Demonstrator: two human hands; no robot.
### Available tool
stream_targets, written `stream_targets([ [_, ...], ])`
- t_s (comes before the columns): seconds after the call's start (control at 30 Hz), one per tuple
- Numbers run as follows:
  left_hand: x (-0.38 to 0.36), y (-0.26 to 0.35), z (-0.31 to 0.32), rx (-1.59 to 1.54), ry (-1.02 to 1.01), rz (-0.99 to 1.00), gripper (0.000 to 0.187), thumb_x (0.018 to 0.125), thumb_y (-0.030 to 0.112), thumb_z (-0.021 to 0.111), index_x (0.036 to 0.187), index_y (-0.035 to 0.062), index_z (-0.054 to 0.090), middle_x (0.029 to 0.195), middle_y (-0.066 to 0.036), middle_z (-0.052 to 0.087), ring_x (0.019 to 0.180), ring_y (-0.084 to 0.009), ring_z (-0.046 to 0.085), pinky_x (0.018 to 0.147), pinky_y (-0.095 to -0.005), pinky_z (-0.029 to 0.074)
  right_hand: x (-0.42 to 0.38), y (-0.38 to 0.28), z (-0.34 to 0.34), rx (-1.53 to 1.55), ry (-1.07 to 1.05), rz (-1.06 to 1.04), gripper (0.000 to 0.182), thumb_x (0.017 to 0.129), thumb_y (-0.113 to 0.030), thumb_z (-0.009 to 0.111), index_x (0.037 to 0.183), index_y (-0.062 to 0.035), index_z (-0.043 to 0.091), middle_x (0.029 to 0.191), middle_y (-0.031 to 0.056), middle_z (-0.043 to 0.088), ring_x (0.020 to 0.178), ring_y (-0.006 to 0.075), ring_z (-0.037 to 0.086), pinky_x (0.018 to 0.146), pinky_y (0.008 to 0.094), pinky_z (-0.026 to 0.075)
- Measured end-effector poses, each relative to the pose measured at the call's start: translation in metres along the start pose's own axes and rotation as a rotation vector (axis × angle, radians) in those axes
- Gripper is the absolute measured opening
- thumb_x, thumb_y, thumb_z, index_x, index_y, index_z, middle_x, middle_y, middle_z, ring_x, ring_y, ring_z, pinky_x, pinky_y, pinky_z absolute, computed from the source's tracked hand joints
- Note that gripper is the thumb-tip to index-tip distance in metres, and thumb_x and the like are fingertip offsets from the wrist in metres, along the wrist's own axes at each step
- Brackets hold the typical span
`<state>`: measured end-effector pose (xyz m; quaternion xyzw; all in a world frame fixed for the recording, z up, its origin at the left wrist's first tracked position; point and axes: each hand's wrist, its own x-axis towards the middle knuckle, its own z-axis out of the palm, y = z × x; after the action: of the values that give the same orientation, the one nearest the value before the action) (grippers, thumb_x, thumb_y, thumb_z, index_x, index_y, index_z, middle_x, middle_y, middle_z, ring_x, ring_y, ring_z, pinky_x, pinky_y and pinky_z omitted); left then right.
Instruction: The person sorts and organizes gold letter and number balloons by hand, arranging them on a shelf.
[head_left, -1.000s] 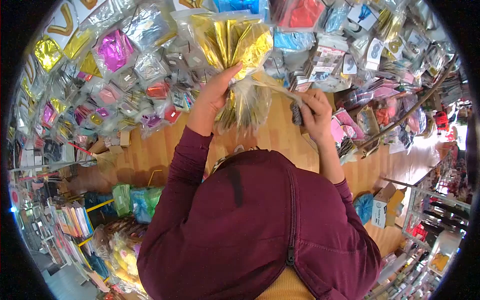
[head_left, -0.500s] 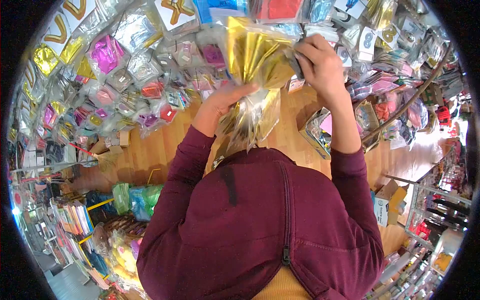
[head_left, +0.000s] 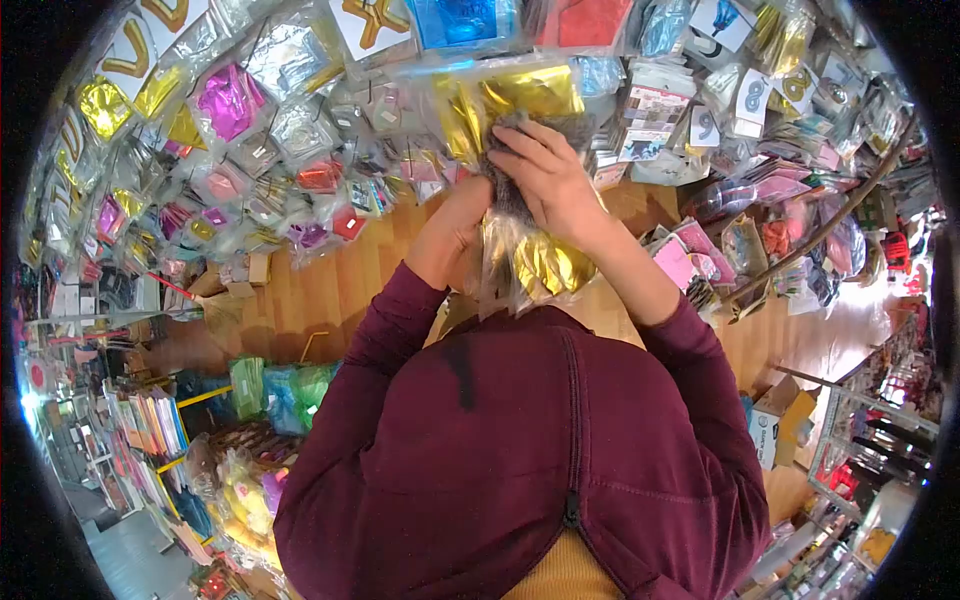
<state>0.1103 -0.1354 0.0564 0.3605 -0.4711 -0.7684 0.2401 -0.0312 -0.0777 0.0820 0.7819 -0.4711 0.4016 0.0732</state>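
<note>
A bunch of clear plastic packets with shiny gold foil (head_left: 555,265) inside is held up in front of my chest. My left hand (head_left: 462,222) is closed around the middle of the bunch, with packets fanning out above and below it. In my right hand (head_left: 552,180) is a crumpled grey cloth (head_left: 506,198), pressed flat against the face of the packets. The fingers of the right hand are bent over the cloth, and the two hands are close together.
Rows of bagged foil items, among them a blue packet (head_left: 465,22) and a red packet (head_left: 585,22), hang just beyond my hands. A thin pole (head_left: 838,212) slants at the right. An open cardboard box (head_left: 780,418) sits on the wooden floor (head_left: 345,275).
My right hand with the grey cloth has moved left and down, from the packets' right edge onto their face. The bunch has turned, showing more flat gold foil.
</note>
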Motion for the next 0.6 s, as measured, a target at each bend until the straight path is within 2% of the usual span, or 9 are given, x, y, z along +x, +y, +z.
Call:
stream_targets([
  [0.13,-0.005,0.003,-0.007,0.026,0.035,-0.051,0.028,0.087,0.021,0.049,0.101,-0.0017,0.058,0.100,-0.009,0.060,0.082,-0.0126,0.058,0.068,-0.0256,0.047,0.006,0.021,0.006,-0.120,-0.055,-0.071,0.044,0.067,0.000,0.054,0.111,-0.0066,0.057,0.126,0.0084,0.048,0.122,0.0311,0.039,0.097,0.0427,0.036],
  [0.23,-0.004,0.010,-0.010,0.092,0.020,-0.247,0.033,0.085,0.024,0.055,0.104,-0.0021,0.057,0.100,-0.008,0.060,0.082,-0.0125,0.057,0.070,-0.0258,0.046,0.018,0.039,0.012,-0.167,0.008,-0.083,0.044,0.068,-0.002,0.054,0.111,-0.0070,0.057,0.126,0.0091,0.048,0.122,0.0307,0.039,0.097,0.0427,0.036],
  [0.3,-0.015,0.014,0.003,0.051,0.000,-0.223,0.038,0.082,0.027,0.060,0.105,-0.0030,0.058,0.095,-0.008,0.062,0.083,-0.0140,0.058,0.070,-0.0259,0.047,0.030,0.049,0.014,-0.179,0.026,-0.052,0.045,0.068,0.006,0.050,0.111,-0.0035,0.056,0.123,0.0124,0.051,0.116,0.0324,0.045,0.096,0.0395,0.038],
  [0.37,-0.017,0.007,0.006,0.056,-0.045,-0.132,0.039,0.081,0.029,0.061,0.104,-0.0025,0.059,0.093,-0.007,0.062,0.083,-0.0138,0.058,0.069,-0.0256,0.047,0.038,0.072,0.023,-0.123,0.040,0.210,0.044,0.067,0.007,0.049,0.109,-0.0027,0.056,0.116,0.0156,0.054,0.107,0.0323,0.051,0.090,0.0371,0.042],
  [0.4,-0.029,0.025,0.017,0.079,-0.031,-0.247,0.039,0.081,0.028,0.061,0.107,-0.0018,0.058,0.094,-0.007,0.062,0.083,-0.0135,0.058,0.070,-0.0253,0.047,0.043,0.080,0.023,-0.093,-0.010,0.375,0.040,0.067,0.008,0.047,0.105,-0.0020,0.057,0.109,0.0182,0.057,0.099,0.0335,0.055,0.084,0.0349,0.045],
  [0.43,-0.026,0.019,0.014,0.083,-0.030,-0.244,0.039,0.081,0.028,0.061,0.107,-0.0018,0.058,0.094,-0.007,0.062,0.083,-0.0135,0.058,0.070,-0.0253,0.047,0.044,0.090,0.023,-0.093,-0.005,0.374,0.040,0.067,0.008,0.047,0.105,-0.0020,0.057,0.109,0.0182,0.057,0.099,0.0335,0.055,0.084,0.0349,0.045],
  [0.5,-0.019,0.004,0.003,-0.113,-0.006,-0.051,0.042,0.082,0.029,0.061,0.110,-0.0015,0.056,0.100,-0.008,0.061,0.085,-0.0141,0.059,0.072,-0.0256,0.047,0.044,0.104,0.016,0.076,0.163,0.617,0.036,0.070,0.008,0.045,0.102,-0.0016,0.058,0.102,0.0180,0.060,0.093,0.0326,0.058,0.080,0.0329,0.045],
  [0.57,-0.014,0.015,-0.009,-0.112,0.068,-0.033,0.039,0.084,0.027,0.057,0.113,-0.0001,0.054,0.102,-0.007,0.059,0.086,-0.0134,0.058,0.073,-0.0264,0.048,0.052,0.101,-0.006,-0.033,0.446,0.465,0.034,0.073,0.008,0.042,0.100,-0.0023,0.059,0.095,0.0153,0.063,0.087,0.0286,0.061,0.077,0.0308,0.046],
  [0.6,-0.015,0.017,-0.015,-0.113,0.141,-0.041,0.037,0.086,0.025,0.054,0.115,0.0013,0.051,0.103,-0.006,0.058,0.087,-0.0127,0.058,0.073,-0.0273,0.048,0.058,0.088,-0.015,0.230,0.526,0.512,0.032,0.075,0.007,0.041,0.100,-0.0021,0.059,0.091,0.0136,0.063,0.083,0.0259,0.061,0.074,0.0309,0.047],
])
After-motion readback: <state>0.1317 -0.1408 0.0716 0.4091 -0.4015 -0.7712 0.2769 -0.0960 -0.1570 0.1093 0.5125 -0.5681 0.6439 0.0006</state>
